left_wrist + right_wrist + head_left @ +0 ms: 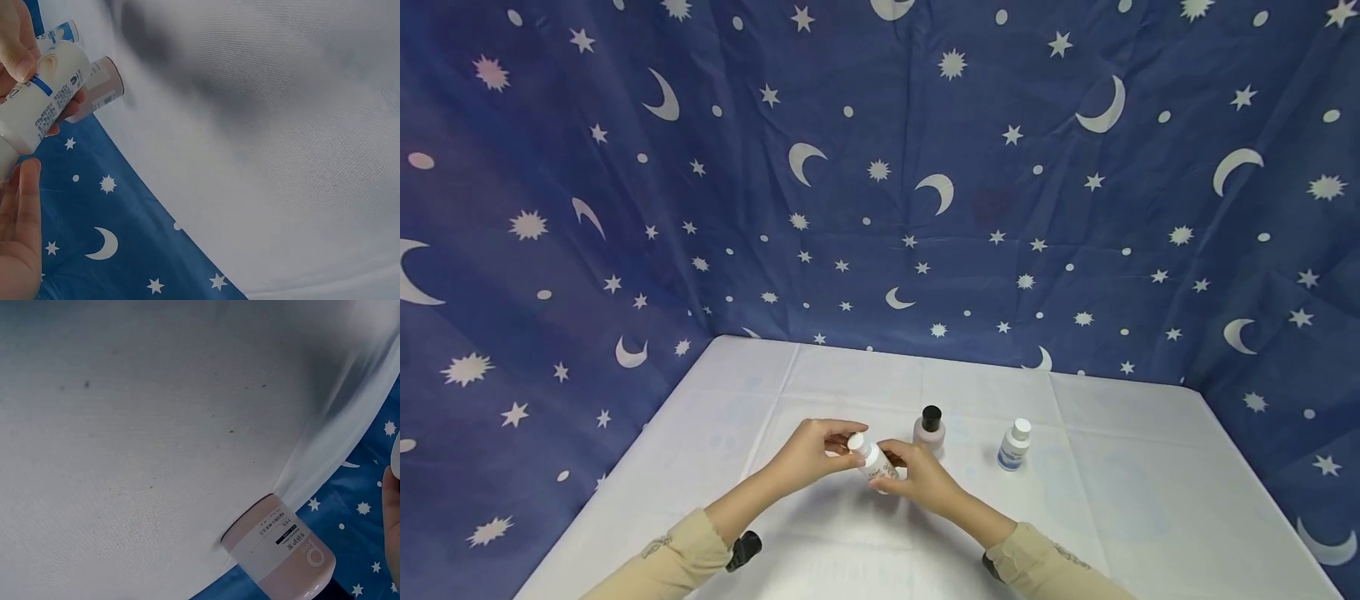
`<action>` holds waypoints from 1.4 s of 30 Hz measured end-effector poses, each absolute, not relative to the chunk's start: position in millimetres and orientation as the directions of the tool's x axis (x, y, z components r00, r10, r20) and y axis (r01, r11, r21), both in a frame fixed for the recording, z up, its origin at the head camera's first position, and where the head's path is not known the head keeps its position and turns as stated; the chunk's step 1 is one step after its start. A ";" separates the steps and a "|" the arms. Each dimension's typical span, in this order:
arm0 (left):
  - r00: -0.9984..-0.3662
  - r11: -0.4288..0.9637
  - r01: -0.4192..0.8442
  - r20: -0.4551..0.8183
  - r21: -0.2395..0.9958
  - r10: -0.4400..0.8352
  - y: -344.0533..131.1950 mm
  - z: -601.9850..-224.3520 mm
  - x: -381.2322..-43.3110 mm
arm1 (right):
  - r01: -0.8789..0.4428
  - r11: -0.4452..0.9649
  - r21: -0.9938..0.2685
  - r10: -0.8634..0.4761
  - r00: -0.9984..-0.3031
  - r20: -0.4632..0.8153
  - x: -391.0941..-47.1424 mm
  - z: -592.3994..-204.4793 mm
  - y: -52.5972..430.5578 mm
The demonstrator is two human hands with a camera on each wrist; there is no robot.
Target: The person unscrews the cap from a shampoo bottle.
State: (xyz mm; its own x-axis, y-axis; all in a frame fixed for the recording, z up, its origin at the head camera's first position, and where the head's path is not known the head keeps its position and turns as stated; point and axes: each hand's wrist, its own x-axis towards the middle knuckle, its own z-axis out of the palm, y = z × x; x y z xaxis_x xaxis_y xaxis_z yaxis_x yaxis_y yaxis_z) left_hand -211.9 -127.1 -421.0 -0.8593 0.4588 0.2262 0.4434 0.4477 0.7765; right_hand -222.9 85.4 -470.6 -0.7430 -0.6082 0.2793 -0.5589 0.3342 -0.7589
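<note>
Both hands hold a white bottle (878, 467) with a white cap, tilted above the table. My left hand (811, 457) has its thumb and fingers around the cap end. My right hand (925, 480) grips the body near the base. In the left wrist view, the white bottle (59, 84) shows a blue stripe and printed text, and fingers of the left hand (20, 231) are at its cap. Just behind the right hand stands a pink bottle (929, 437) with a black cap; its label faces the right wrist view.
Farther right on the white-covered table (1105, 483) stands a small white bottle (1014, 445) with a blue label band. A blue curtain (880, 192) with moons and stars surrounds the table's back and sides.
</note>
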 end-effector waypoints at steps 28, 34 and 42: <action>-0.749 0.495 0.641 0.338 0.587 0.570 -127.2 -408.5 -200.8 | -0.557 0.394 -0.731 -0.628 -0.744 0.228 -210.1 -464.5 95.5; -0.784 0.504 0.594 0.312 0.627 0.537 -126.0 -410.7 -199.2 | -0.556 0.384 -0.738 -0.648 -0.731 0.213 -208.7 -463.6 95.6; -0.842 0.545 0.522 0.293 0.656 0.453 -120.9 -411.6 -199.3 | -0.571 0.388 -0.723 -0.643 -0.730 0.231 -208.2 -461.5 95.6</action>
State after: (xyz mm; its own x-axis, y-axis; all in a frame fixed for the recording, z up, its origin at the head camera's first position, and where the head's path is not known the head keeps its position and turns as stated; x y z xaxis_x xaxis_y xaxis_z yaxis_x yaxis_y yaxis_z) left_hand -199.3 -120.9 -411.6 -0.8417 0.4535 0.2932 0.5221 0.5447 0.6563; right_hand -208.2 95.6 -461.5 -0.7299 -0.6433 0.2310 -0.5710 0.3881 -0.7234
